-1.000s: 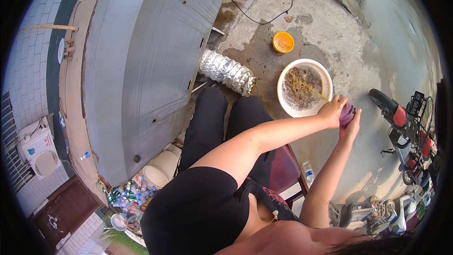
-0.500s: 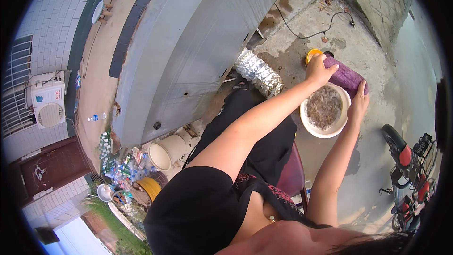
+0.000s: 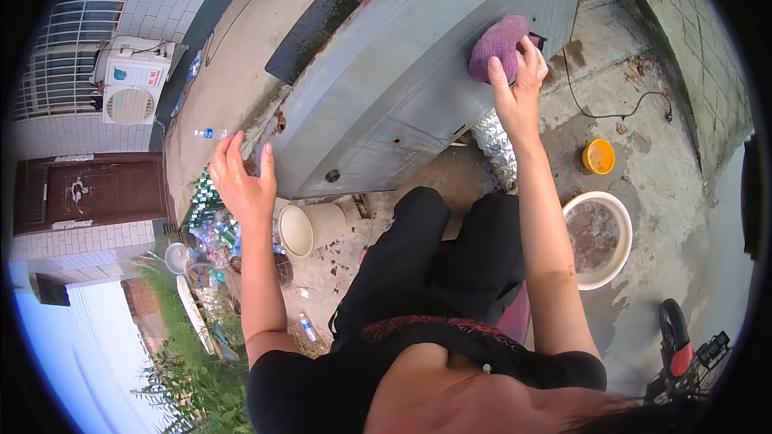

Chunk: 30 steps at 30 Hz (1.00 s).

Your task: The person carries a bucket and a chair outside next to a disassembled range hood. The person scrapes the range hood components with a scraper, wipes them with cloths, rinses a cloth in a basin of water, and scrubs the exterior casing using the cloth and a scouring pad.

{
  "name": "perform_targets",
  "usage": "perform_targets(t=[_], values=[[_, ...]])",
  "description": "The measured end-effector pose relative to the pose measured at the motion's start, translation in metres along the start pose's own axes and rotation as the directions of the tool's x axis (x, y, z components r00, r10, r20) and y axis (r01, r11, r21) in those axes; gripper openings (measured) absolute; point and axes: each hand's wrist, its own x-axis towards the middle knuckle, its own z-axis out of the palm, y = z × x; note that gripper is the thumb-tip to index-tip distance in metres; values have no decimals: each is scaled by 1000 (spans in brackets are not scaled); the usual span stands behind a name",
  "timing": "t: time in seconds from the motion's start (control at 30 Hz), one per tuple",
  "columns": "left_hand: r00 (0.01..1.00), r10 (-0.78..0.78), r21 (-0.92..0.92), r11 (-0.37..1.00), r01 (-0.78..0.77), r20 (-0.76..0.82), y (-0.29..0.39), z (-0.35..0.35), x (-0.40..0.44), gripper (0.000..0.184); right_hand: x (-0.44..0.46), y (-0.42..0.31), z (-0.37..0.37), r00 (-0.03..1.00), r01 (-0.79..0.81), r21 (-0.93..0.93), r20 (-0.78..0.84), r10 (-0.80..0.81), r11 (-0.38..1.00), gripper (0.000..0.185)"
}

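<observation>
My right hand [image 3: 519,92] grips a bunched purple cloth [image 3: 498,44], with the thumb and fingers apart around its near side. The cloth is against the large grey metal surface [image 3: 362,88], toward its upper right end. Over by the left end of that surface, my left hand [image 3: 245,185] is raised with its fingers spread and holds nothing. A white basin [image 3: 626,237] of murky, foamy water stands on the ground to the right of my knees. Beyond it is a small yellow bowl [image 3: 599,157].
A silvery flexible duct [image 3: 494,145] comes out beside the metal surface. A black cable [image 3: 599,116] lies on the concrete. A cream bucket [image 3: 297,231], heaped bottles [image 3: 213,233] and a lone bottle [image 3: 307,327] are at left. A red-and-black bike [image 3: 679,358] stands at lower right.
My left hand has let go of the purple cloth and swung far left. My right hand has carried the cloth from beside the basin to the metal surface. The view has turned left.
</observation>
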Motion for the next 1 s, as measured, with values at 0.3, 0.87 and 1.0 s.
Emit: perform_targets(t=[0.3,0.87,1.0], values=[[949,-288,-487,816,312,127,-66,51,-53,20,-72,-118,113,932,342,128,82,-354,931,34],[970,-243,-429,877,215,-11,-53,64,-48,28,58,-55,84,907,64,-252,-389,-162,966,21],[959,-283,-467,849,248,-6,-51,65,-47,29,-29,-112,114,966,195,8,-176,-191,981,26]])
